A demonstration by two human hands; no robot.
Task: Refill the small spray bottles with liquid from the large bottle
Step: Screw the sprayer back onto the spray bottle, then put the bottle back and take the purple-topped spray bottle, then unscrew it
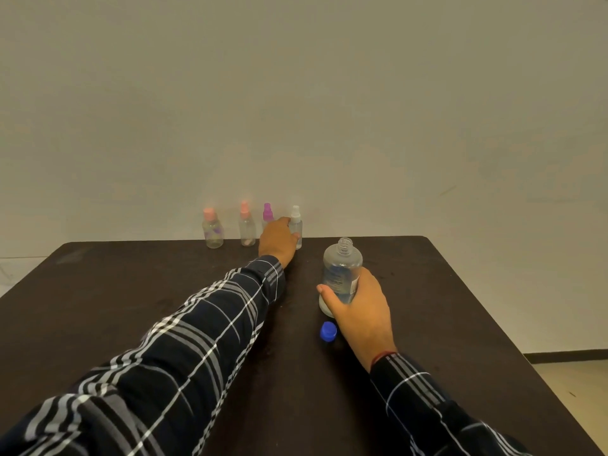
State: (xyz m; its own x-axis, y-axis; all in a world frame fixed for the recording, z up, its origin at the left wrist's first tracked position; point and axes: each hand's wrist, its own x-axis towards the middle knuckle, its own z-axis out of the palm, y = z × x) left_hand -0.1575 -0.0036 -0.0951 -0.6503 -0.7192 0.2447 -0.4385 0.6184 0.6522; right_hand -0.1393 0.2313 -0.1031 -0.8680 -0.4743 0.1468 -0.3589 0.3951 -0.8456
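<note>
1. My left hand (277,239) is stretched to the far edge of the table (131,291), fingers curled around the white-topped spray bottle (296,230). It looks like a grasp, though the far side of the bottle is hidden, so I cannot say how firm it is.
2. My right hand (357,306) is wrapped round the lower body of the large bottle (342,274), which stands upright on the table with its threaded neck open.
3. The blue cap (328,332) lies on the table just beside my right wrist, on the near side of the large bottle.
4. The relation that matters: the white-topped spray bottle stands upright, beyond and to the left of the large bottle, with clear table between them. The left hand is the nearer one and is already on it.
5. I judge the next move is to draw that small bottle back toward the large one and take off its sprayer before any pouring; the top is still on.
6. To the left along the far edge stand three more: a purple-topped spray bottle (268,212), partly hidden behind my left hand, then a pink-topped spray bottle (246,225) and a second pink-topped bottle (212,230) further out. All keep their tops.
7. The purple-topped one sits close to my knuckles, so pulling back carelessly could tip it.
</note>
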